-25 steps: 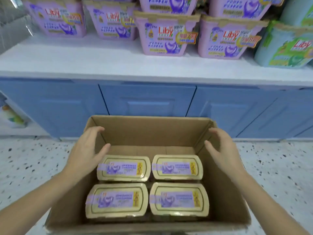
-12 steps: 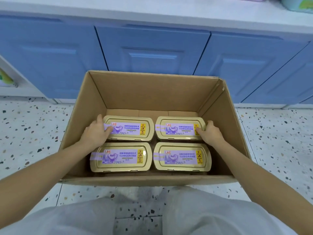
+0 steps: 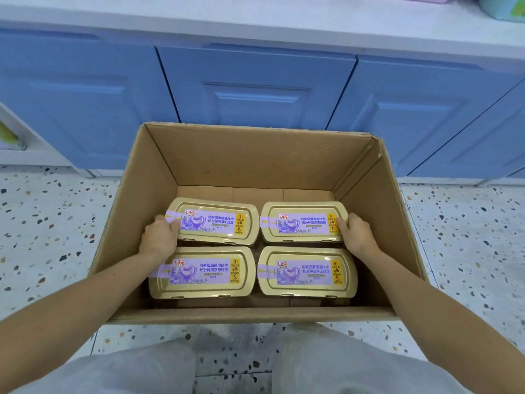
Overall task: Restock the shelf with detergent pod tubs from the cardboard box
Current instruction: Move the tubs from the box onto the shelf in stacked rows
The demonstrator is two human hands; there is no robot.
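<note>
An open cardboard box [image 3: 255,157] stands on the floor below me. Several detergent pod tubs with gold lids and purple labels lie inside in two rows. My left hand [image 3: 159,237] grips the left end of the far left tub [image 3: 216,221], which looks slightly raised and tilted. My right hand [image 3: 353,233] grips the right end of the far right tub [image 3: 302,223]. The near left tub [image 3: 203,273] and near right tub [image 3: 306,273] lie untouched. The white shelf [image 3: 255,15] runs across the top of the view.
Blue cabinet doors [image 3: 255,89] stand right behind the box, under the shelf. Speckled terrazzo floor [image 3: 48,228] surrounds the box. My knees in light trousers [image 3: 326,362] are at the bottom. A green tub [image 3: 502,5] shows at the shelf's top right.
My hands went from hovering above the box down into it and closed on the outer ends of the two far tubs. The camera tilted down, so the stocked shelf left the view.
</note>
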